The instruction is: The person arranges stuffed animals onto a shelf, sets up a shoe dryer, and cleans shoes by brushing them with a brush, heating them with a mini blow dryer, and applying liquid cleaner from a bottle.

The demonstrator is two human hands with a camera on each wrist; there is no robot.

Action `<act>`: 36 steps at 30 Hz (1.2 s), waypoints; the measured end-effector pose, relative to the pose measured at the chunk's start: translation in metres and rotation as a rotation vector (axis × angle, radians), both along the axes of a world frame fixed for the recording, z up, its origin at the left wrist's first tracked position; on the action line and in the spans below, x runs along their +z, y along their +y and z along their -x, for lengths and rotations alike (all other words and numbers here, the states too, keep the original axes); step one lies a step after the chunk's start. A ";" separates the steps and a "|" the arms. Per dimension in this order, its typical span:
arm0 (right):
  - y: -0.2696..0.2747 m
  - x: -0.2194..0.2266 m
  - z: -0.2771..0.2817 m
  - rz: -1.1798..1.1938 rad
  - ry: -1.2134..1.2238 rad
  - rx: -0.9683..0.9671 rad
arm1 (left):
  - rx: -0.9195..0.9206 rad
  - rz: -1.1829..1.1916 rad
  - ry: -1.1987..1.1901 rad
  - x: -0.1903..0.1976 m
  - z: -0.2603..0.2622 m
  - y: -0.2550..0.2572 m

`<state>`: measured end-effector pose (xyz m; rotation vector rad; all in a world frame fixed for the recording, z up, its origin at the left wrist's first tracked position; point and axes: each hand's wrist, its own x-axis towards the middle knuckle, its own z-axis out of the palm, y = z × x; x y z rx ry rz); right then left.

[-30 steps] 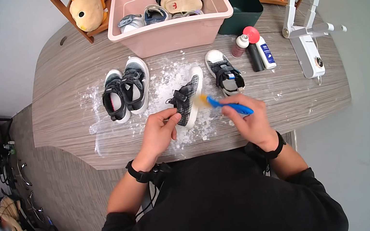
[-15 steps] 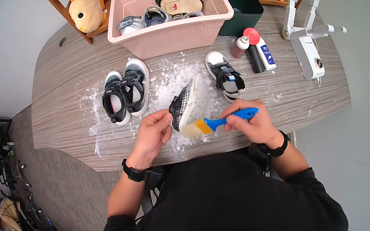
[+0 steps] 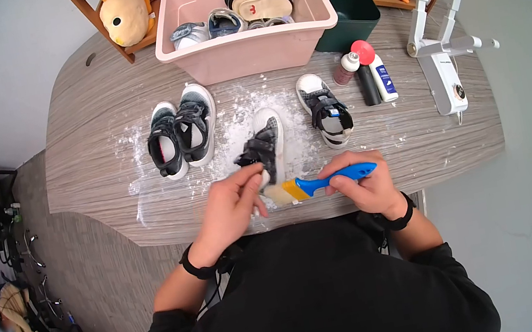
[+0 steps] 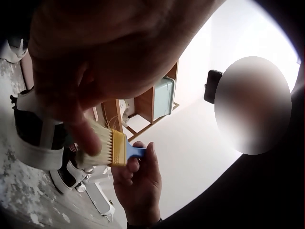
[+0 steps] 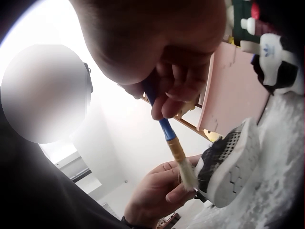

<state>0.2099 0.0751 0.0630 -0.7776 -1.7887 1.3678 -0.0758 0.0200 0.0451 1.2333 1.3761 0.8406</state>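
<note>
A black-and-white checked child's shoe (image 3: pixel 267 145) stands on the powder-dusted table, toe pointing away from the person. My left hand (image 3: pixel 230 203) pinches it at the heel. In my right hand (image 3: pixel 367 184) is a paintbrush (image 3: pixel 311 185) with a blue handle and a yellow band, gripped by the handle. Its pale bristles (image 5: pixel 188 176) lie against the heel end of the shoe, close by the left fingers. The matching shoe (image 3: pixel 325 110) sits just to the right, toe away. In the right wrist view, the held shoe's (image 5: pixel 232 164) white sole edge faces the camera.
A pair of dark shoes (image 3: pixel 179 131) stands at the left. Behind are a pink bin (image 3: pixel 248 56) of shoes and a dark green bin (image 3: pixel 354 17). Bottles (image 3: pixel 368 82) and a white device (image 3: pixel 441 77) stand at the right. White powder (image 3: pixel 231 126) covers the middle of the table.
The shoe was tilted to show its sole half a second ago and is now upright, toe forward. The brush moved from the shoe's side down to its heel.
</note>
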 end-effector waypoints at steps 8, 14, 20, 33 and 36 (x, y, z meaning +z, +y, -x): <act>-0.002 -0.005 -0.008 -0.262 -0.018 -0.135 | -0.090 -0.364 0.261 0.016 -0.003 0.010; -0.003 -0.004 -0.006 -0.491 -0.060 -0.087 | -0.306 -0.799 0.587 0.013 -0.008 0.046; -0.003 0.002 -0.008 -0.623 -0.139 0.001 | -0.383 -0.902 0.763 -0.009 -0.020 0.063; -0.002 -0.007 0.020 -0.881 -0.665 0.111 | -0.307 -0.682 0.602 -0.011 -0.023 0.067; -0.003 -0.014 0.024 -0.928 -0.679 0.077 | -0.315 -0.677 0.605 -0.014 -0.020 0.067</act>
